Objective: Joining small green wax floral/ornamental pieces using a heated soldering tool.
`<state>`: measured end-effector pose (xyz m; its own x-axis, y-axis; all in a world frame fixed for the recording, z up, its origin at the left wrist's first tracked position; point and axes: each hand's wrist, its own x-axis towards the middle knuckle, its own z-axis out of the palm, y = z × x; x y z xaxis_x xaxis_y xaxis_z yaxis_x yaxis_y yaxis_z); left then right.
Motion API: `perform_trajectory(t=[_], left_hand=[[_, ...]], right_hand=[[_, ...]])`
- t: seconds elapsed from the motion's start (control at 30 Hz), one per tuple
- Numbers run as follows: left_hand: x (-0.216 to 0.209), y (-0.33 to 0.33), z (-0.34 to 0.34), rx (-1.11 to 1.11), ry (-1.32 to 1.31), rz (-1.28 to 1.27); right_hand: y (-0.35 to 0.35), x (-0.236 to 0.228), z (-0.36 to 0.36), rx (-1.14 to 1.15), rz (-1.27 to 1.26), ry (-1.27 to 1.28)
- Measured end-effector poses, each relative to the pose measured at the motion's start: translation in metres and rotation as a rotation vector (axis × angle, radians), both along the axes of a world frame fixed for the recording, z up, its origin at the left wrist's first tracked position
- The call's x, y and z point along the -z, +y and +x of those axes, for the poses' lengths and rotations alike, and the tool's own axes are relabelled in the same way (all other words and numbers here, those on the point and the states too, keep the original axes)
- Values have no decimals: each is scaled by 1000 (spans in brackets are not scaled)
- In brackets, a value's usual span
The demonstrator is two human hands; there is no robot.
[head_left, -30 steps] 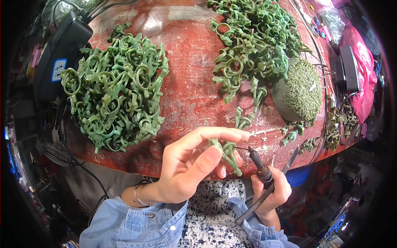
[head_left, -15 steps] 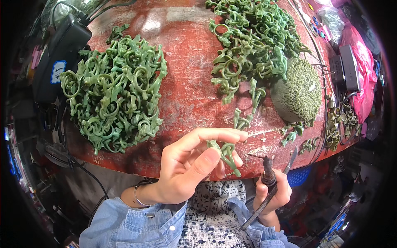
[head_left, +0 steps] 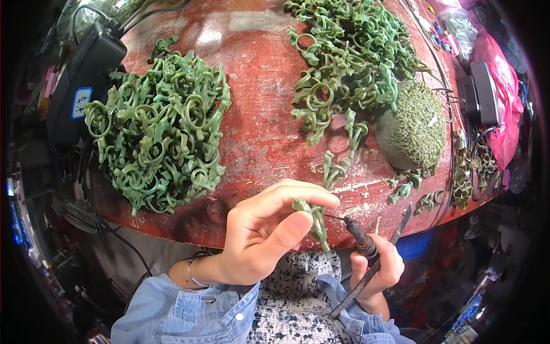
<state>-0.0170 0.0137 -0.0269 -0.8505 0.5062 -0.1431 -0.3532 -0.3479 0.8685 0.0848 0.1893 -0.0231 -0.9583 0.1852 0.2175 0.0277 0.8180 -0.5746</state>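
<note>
My left hand [head_left: 260, 235] pinches a green wax ring piece [head_left: 318, 230] between thumb and fingers, just over the table's near edge. Closed around a dark hot wax pen [head_left: 361, 235] and a slim knife [head_left: 403, 222] is my right hand [head_left: 384, 265]. The pen's thin tip points left and reaches the wax piece; whether it touches is too small to tell. The knife's blade angles up to the right, its wrapped handle running down toward my right sleeve. Two loose wax pieces [head_left: 334, 171] lie just beyond my left fingers.
On the red worn table [head_left: 258, 132], a heap of green wax rings [head_left: 163, 137] lies left, a larger heap [head_left: 355, 51] far right. A rounded greenish lump [head_left: 412, 123] with a crumbly top sits right. Black box [head_left: 83, 86] with cables stands left; pink bag [head_left: 497, 97] lies right.
The pen in my right hand has tilted left, bringing its tip to the wax piece. My left hand has turned the piece slightly and shifted it a little.
</note>
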Motion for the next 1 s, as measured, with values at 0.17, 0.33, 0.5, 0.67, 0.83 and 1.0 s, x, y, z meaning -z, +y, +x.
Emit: perform_trajectory(t=[0.17, 0.33, 0.5, 0.67, 0.83, 1.0], left_hand=[[-1, 3, 0, -60, 77, -83], [-3, 3, 0, -38, 76, -137], [-4, -2, -1, -1, 71, -141], [-5, -3, -2, 22, 63, -102], [-5, -3, -2, 19, 44, -95], [-3, -3, -3, 21, 44, -86]], right_hand=[[0, -1, 0, -8, 29, -1], [1, -2, -1, -26, 30, -10], [3, -2, -1, -49, 55, -3], [4, -2, -2, -59, 51, -10], [2, -3, -4, -54, 57, -6], [2, 1, -1, -17, 36, 16]])
